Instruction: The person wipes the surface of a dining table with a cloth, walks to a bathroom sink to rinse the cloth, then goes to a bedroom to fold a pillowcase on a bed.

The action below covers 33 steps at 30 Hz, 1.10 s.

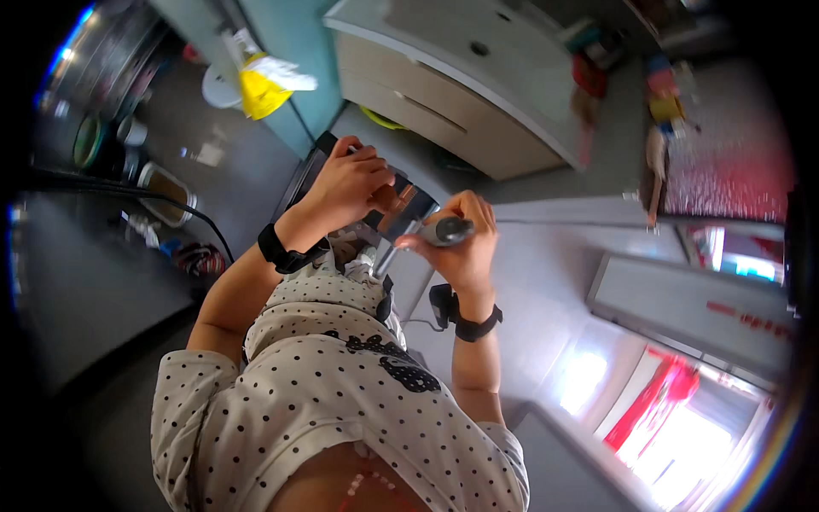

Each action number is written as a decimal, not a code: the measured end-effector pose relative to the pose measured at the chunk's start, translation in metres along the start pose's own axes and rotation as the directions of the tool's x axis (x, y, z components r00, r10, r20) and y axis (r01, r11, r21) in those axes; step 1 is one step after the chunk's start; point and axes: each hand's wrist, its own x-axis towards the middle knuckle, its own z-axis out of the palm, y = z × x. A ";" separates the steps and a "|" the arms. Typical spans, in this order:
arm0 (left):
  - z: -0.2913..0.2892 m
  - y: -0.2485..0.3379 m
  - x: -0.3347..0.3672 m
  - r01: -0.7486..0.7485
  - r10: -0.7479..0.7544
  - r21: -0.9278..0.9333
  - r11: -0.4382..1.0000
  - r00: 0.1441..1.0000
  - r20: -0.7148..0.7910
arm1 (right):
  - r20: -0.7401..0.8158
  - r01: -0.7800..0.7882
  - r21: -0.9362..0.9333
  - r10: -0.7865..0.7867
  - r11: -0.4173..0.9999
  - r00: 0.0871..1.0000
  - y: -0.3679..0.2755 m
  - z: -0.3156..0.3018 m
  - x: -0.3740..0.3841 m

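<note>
Black dots scattered over white shirt (316, 410); darker black figure printed near its lower middle. Both wristbands (478, 328) coloured black. Tool (448, 230) at centre finished in grey, its rounded end darker. Upper left: bright yellow and white seen on bag-like item (266, 92), set against teal panel (290, 38). Top centre: cabinet (409, 90) fronted in beige, topped in pale grey-white. Right edge: surface (725, 183) mottled red and grey. Lower right: vivid red shown by fabric (653, 401). Left: bundle (198, 258) striped red, white, dark.
</note>
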 end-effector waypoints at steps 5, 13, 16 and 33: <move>-0.104 -0.023 -0.095 0.038 -0.034 0.030 0.999 0.993 -0.113 | 0.107 -0.027 0.715 -0.072 0.698 0.992 -0.099 0.106 0.034; -0.257 -0.156 -0.307 0.296 -0.240 0.141 0.945 0.918 -0.314 | 0.371 -0.306 0.914 -0.245 0.265 0.896 -0.339 0.291 0.092; -0.306 -0.212 -0.381 0.416 -0.255 0.271 0.868 0.842 -0.475 | 0.396 -0.351 0.916 -0.316 0.192 0.862 -0.418 0.361 0.119; -0.533 -0.493 -0.587 0.580 -0.259 0.164 0.798 0.576 -0.775 | 0.313 -0.325 0.940 -0.644 0.104 0.698 -0.679 0.677 0.293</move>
